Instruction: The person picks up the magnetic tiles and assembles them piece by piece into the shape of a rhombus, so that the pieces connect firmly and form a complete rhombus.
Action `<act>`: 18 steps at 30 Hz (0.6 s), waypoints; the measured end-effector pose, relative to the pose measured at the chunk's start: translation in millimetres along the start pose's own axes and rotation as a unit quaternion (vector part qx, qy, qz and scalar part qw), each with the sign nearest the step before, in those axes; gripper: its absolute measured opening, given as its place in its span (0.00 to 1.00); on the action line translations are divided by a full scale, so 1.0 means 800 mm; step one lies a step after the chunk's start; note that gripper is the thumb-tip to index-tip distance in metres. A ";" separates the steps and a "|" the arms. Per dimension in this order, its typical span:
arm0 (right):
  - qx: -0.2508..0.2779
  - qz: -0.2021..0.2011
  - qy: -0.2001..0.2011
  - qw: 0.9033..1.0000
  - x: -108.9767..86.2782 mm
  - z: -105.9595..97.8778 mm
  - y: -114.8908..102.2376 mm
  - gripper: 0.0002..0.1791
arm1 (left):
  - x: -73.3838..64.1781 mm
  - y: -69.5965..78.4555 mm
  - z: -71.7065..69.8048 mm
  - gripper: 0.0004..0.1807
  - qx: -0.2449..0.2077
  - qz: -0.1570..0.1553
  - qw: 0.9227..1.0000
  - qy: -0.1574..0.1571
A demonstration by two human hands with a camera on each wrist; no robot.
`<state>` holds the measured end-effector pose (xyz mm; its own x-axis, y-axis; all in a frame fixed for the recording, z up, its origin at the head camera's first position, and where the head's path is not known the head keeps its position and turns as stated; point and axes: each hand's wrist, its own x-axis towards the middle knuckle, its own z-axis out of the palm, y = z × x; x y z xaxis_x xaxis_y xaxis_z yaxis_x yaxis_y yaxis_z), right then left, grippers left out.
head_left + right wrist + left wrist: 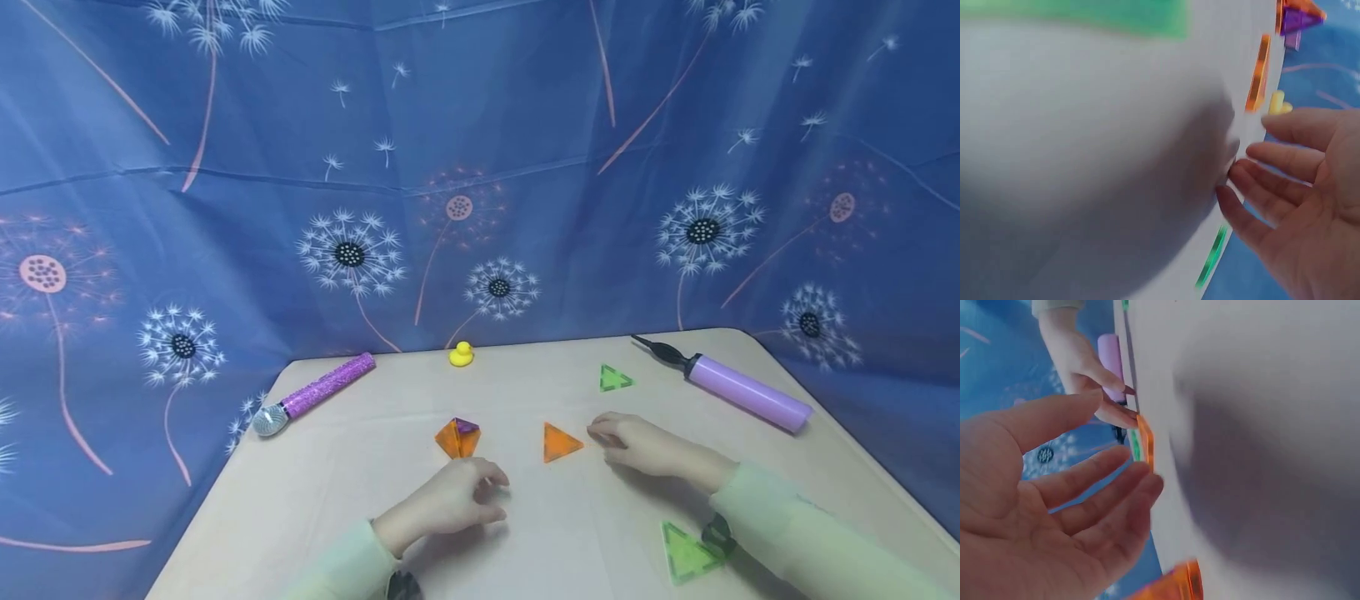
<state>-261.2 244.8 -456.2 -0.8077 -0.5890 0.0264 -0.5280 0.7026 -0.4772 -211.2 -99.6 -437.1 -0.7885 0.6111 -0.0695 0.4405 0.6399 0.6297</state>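
- Orange triangle (562,443) is lying flat on the pale table (322,492), right between the two hands, one corner pointing towards the right.
- Right hand (643,445) is hovering just beside that corner, fingers loosely bent and grasping nothing; the right wrist view is showing a gap between fingertips and tile.
- Left hand (452,497) is hanging over the table, released as well, its thumb and fingers standing apart.
- Orange-and-purple piece (450,438) is rising from the table just beyond the left hand.
- Small green triangle (615,379) is resting farther back, beyond the right hand, while a larger green triangle (683,556) is lying nearer, beside the right sleeve (795,525), a dark object (717,536) at that wrist overlapping one corner.
- Yellow duck (461,355) is sitting at the back edge, a purple-handled microphone (326,387) is lying on the left, and a purple pump (746,392) is stretching along the right, black nozzle aiming backwards.
- Behind everything, a blue curtain (525,125) is hanging, dandelions spreading across it.
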 end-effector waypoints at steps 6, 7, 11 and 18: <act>0.090 -0.026 -0.017 0.995 -0.046 -0.015 0.028 0.22 | 0.053 0.016 0.020 0.25 0.072 0.060 0.996 0.004; 0.119 -0.029 -0.026 0.992 -0.055 -0.017 0.031 0.23 | 0.061 0.017 0.023 0.26 0.082 0.071 0.994 0.008; 0.213 -0.068 -0.073 0.972 -0.084 -0.020 0.039 0.26 | 0.087 0.019 0.034 0.28 0.113 0.082 0.990 0.008; 0.215 -0.124 -0.123 0.961 -0.117 -0.017 0.033 0.32 | 0.109 0.019 0.043 0.35 0.135 0.066 0.988 -0.042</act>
<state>-203.1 324.3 -459.2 -0.5577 -0.8301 0.0034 -0.4955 0.3296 -0.8037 -258.9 -20.4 -459.9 -0.6833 0.7264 -0.0729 0.6439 0.6467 0.4089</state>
